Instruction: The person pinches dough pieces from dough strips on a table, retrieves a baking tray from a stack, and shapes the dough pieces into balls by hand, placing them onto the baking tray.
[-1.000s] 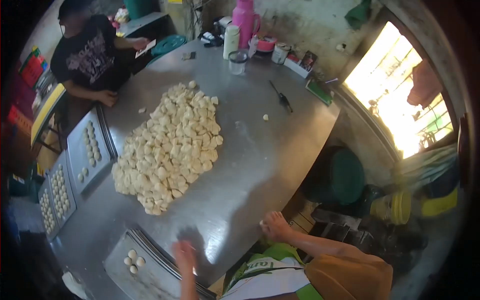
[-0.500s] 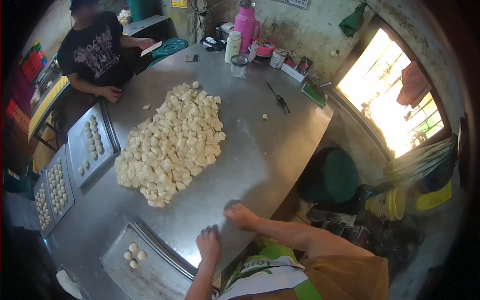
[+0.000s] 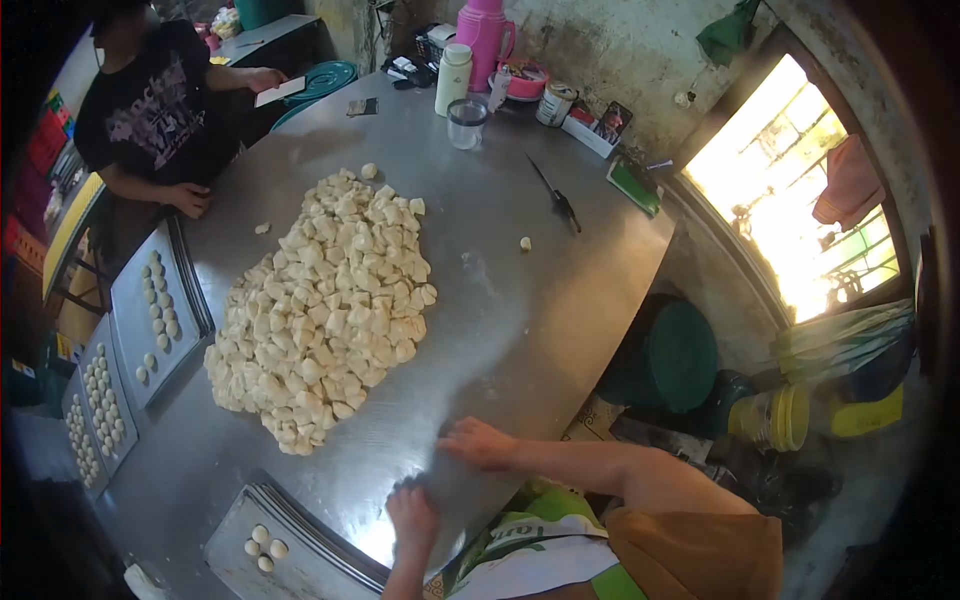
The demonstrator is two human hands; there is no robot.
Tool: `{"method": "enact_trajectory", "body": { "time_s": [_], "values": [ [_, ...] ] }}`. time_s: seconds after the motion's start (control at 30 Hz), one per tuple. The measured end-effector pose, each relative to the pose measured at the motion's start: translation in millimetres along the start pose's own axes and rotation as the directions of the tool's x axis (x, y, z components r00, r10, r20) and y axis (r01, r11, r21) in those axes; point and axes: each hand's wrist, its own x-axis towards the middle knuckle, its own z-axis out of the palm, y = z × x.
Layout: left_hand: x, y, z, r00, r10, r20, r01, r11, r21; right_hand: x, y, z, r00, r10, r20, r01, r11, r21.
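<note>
A large heap of pale dough pieces (image 3: 325,305) lies on the metal table (image 3: 490,350). Near the table's front edge, my left hand (image 3: 411,515) rests low on the surface with its fingers curled down; anything beneath it is hidden. My right hand (image 3: 478,443) is a little farther forward and to the right, palm down on the metal, its underside also out of sight. To the left of my hands, a stack of trays (image 3: 300,570) carries several round dough balls (image 3: 265,548) on its top tray.
Trays with dough balls (image 3: 190,350) line the left edge, near a person (image 3: 150,110) holding a flat white object. A knife (image 3: 555,195), a small dough piece (image 3: 526,243), a clear cup (image 3: 467,124) and a pink thermos (image 3: 484,40) stand or lie farther back.
My left hand came off the tray side onto the table, and my right hand moved left from the table edge onto the surface. Both now lie near each other.
</note>
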Motion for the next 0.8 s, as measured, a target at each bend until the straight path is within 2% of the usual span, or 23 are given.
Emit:
{"method": "enact_trajectory", "body": {
  "time_s": [0.03,0.1,0.2,0.23,0.27,0.3,0.33,0.37,0.43,0.47,0.5,0.53,0.63,0.67,0.7,0.77,0.8],
  "values": [
    [3.6,-8.7,-3.4,1.0,-0.002,0.002,0.002,1.0,-0.001,0.2,16.5,-8.9,1.0,-0.007,-0.025,0.005,0.997,-0.083],
    [14.4,-37.9,-15.6,0.981,-0.194,0.026,0.188,0.973,0.136,9.9,44.0,-23.3,0.998,-0.027,-0.065,0.011,0.972,-0.234],
    [108.0,-47.9,-4.0,0.97,-0.133,-0.202,0.162,0.977,0.139,90.3,48.2,-14.4,0.985,0.175,0.001,-0.164,0.928,-0.334],
    [137.8,-40.2,-6.9,0.933,-0.352,-0.079,0.358,0.931,0.072,115.2,49.5,-1.0,0.968,0.248,0.023,-0.223,0.905,-0.361],
    [161.9,-32.9,-9.2,0.898,-0.44,-0.032,0.44,0.898,-0.002,135.7,45.0,-3.7,0.974,0.211,-0.08,-0.226,0.915,-0.333],
    [166.7,-27.4,-1.1,0.89,-0.439,-0.124,0.434,0.899,-0.063,143.1,29.9,-4.5,0.967,0.18,-0.18,-0.228,0.929,-0.292],
    [154.8,-31.8,20.3,0.921,-0.372,-0.113,0.371,0.928,-0.038,136.7,8.9,-12.3,0.954,0.26,-0.151,-0.278,0.954,-0.112],
    [143.1,-20.7,13.0,0.943,-0.31,-0.119,0.311,0.95,-0.009,131.1,-0.2,-25.8,0.939,0.329,-0.099,-0.324,0.944,0.058],
    [110.5,-12.1,-0.9,0.952,-0.286,-0.113,0.271,0.954,-0.127,100.2,-15.6,-32.4,0.949,0.297,-0.109,-0.301,0.954,-0.015],
    [88.1,-14.7,-9.3,0.961,-0.255,-0.106,0.23,0.952,-0.204,76.4,-20.3,-32.3,0.96,0.201,-0.198,-0.205,0.979,-0.001],
    [62.9,-17.7,-19.2,0.972,-0.214,-0.101,0.178,0.943,-0.283,61.8,-20.6,-38.7,0.966,0.214,-0.143,-0.214,0.977,0.016],
    [36.6,-23.6,-31.4,0.965,-0.243,-0.101,0.208,0.94,-0.27,51.0,-25.3,-34.7,0.965,0.242,-0.096,-0.241,0.97,0.025],
    [-20.4,-35.1,-65.9,0.929,-0.371,-0.004,0.287,0.724,-0.627,57.7,-76.4,-0.9,0.966,0.254,-0.042,-0.25,0.965,0.072],
    [-39.8,-44.4,-86.7,0.919,-0.38,-0.103,0.262,0.785,-0.561,62.1,-94.6,10.3,0.963,0.269,-0.029,-0.265,0.96,0.092],
    [-66.8,-54.0,-113.5,0.907,-0.376,-0.19,0.244,0.837,-0.49,70.8,-128.1,21.5,0.987,0.158,0.003,-0.157,0.983,0.096],
    [-102.4,-71.0,-164.2,0.787,-0.501,-0.359,0.377,0.852,-0.363,103.6,-200.6,48.5,0.999,-0.036,0.028,0.032,0.991,0.13],
    [-119.4,-85.2,-182.6,0.747,-0.54,-0.388,0.434,0.838,-0.331,116.8,-231.9,62.5,0.993,-0.115,0.028,0.11,0.982,0.153]
  ]
}}
